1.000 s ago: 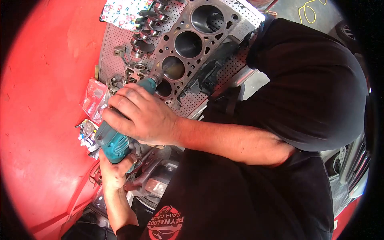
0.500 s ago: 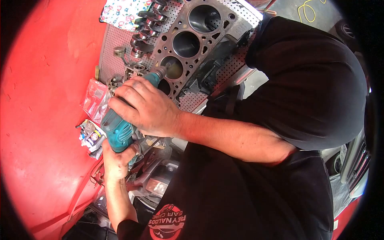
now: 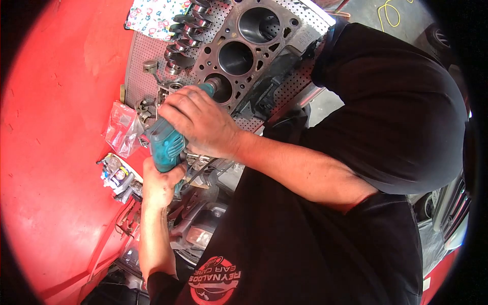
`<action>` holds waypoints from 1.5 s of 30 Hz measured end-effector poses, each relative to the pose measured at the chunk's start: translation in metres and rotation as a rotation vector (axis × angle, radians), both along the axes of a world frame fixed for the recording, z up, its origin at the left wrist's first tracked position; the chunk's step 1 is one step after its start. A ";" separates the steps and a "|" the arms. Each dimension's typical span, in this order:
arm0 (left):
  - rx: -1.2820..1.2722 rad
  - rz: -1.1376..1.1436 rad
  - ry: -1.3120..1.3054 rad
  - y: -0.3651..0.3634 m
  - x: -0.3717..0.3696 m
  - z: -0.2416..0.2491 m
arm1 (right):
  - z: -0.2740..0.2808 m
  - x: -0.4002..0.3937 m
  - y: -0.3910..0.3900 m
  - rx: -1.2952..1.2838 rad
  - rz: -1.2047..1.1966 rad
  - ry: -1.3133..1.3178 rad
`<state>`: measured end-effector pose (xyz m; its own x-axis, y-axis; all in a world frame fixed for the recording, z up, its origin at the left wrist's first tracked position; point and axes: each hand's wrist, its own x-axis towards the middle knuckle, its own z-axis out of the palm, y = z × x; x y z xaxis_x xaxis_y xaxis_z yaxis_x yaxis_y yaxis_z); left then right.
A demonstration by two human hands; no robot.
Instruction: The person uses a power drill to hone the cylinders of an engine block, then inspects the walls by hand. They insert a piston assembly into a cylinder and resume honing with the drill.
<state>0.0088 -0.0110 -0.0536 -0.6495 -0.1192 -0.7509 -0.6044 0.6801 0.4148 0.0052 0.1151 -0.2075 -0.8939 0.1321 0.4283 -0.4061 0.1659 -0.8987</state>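
A teal power drill [image 3: 166, 145] points up and to the right. Its chuck end [image 3: 215, 84] is at the mouth of the third bore of an engine block [image 3: 243, 80]; whatever the chuck carries is hidden inside the bore. My left hand [image 3: 161, 184] is closed around the rear handle, thumb across it. Over the front of the drill body lies my right hand [image 3: 202, 121], fingers wrapped round it. Two bores above, a dark upper cylinder bore [image 3: 259, 24] and a middle one [image 3: 236, 58], show openly. My right hand covers the block's lower end.
A crankshaft [image 3: 184, 43] lies left of the block on a perforated metal bench top [image 3: 147, 48]. Close by are a floral cloth [image 3: 152, 20], a piston [image 3: 150, 66], a red plastic packet [image 3: 122, 129] and small bottles [image 3: 119, 175]. A red wall [image 3: 61, 127] borders the left.
Both hands have shifted right and slightly up with the drill. Its chuck has moved from outside the third bore's rim to over the opening, further in.
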 end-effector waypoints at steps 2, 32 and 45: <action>0.006 -0.021 0.012 0.001 -0.002 -0.012 | -0.009 0.000 0.003 0.006 -0.007 -0.011; 0.067 -0.002 -0.040 -0.007 -0.005 -0.029 | -0.014 0.004 0.008 0.081 -0.044 -0.042; -0.021 0.027 0.019 0.002 0.022 0.067 | 0.059 0.011 -0.003 0.012 -0.054 0.105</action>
